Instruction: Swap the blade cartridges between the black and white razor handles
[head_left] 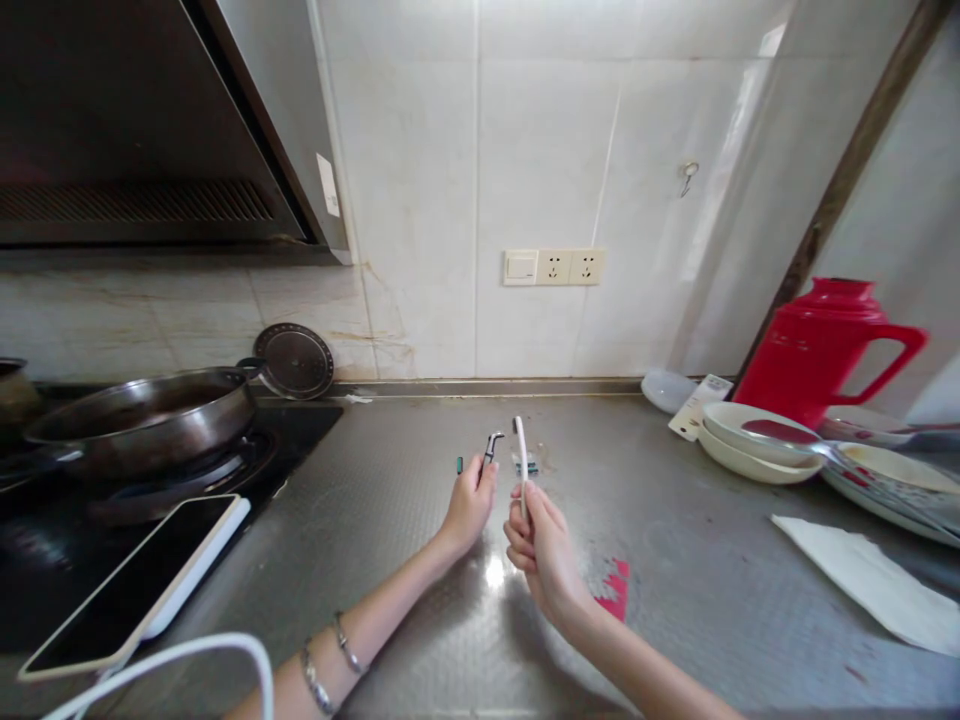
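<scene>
In the middle of the head view my left hand (pixel 469 508) is closed on a small dark tool with a bent, light-coloured tip (pixel 492 447). Its exact kind is too small to make out. A white toothbrush (pixel 523 450) stands upright in my right hand (pixel 546 545), dark bristles at the top facing left. The two hands are close together but apart, above the steel counter (pixel 420 430). Behind the toothbrush lies a small clear and green piece (pixel 529 467). Another small dark green piece (pixel 460 465) rests just beyond my left hand.
At left a steel pan (pixel 150 420) stands on the black stove, with a phone (pixel 142 590) and a white cable (pixel 225 645) nearer. On the right are a red thermos (pixel 814 350), stacked bowls (pixel 757 455) and a white napkin (pixel 870 580). A torn red scrap (pixel 616 590) lies beside my right wrist.
</scene>
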